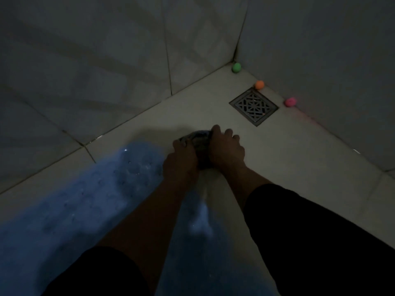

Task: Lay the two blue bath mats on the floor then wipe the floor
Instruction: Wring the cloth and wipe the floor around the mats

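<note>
Dim light; left hand [181, 161] and right hand [226, 149] both closed on a dark bunched cloth [199, 142], pressed to floor [288, 167] just past blue bath mat [74, 210] end; drain grate [254, 106] lies ahead-right, nearer right hand; second mat not discernible.

I see the bath mat [70, 210] lying on the floor [299, 167] at lower left, along the wall [85, 71]. Both hands press a cloth [199, 144] onto the floor just past its far end, left hand [181, 161] beside right hand [226, 150]. The drain [253, 106] sits beyond, near the corner, with three small balls [259, 84] against the walls behind it.
</note>
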